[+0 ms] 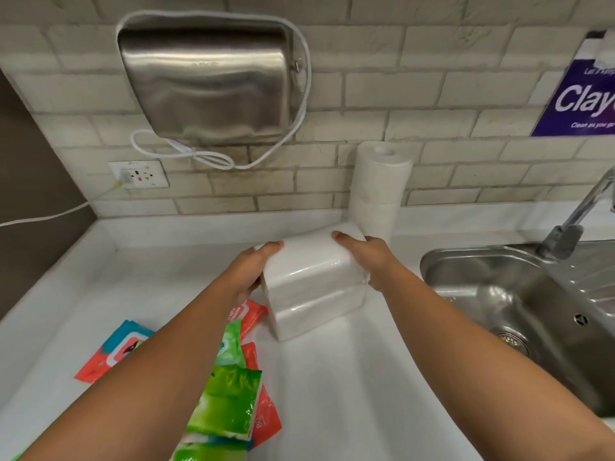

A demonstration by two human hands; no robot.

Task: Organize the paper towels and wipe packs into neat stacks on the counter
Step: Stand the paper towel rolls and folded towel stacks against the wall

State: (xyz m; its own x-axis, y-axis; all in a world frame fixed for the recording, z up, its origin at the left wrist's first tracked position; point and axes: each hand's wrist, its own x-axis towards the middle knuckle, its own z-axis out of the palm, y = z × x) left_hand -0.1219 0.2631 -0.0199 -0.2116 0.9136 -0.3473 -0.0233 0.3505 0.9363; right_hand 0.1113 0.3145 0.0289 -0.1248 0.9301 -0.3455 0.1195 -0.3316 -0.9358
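White tabletop [349, 394], glossy, backed by pale brick-tile wall [432, 78]. Left: wall socket [138, 174] with plug in, steel hand dryer [209, 84] above, white cord looped round it. Wipe packs [229, 394], green and coral, scattered near front-left edge. Centre: left hand [254, 271] and right hand [369, 257] clamped on opposite sides of upper wrapped paper towel pack [309, 261], atop second pack. Upright paper towel rolls [379, 181] just behind. Right: steel sink [515, 294], faucet [579, 211], purple poster [582, 94].

Steel sink [466, 271], wall hand dryer [213, 84]
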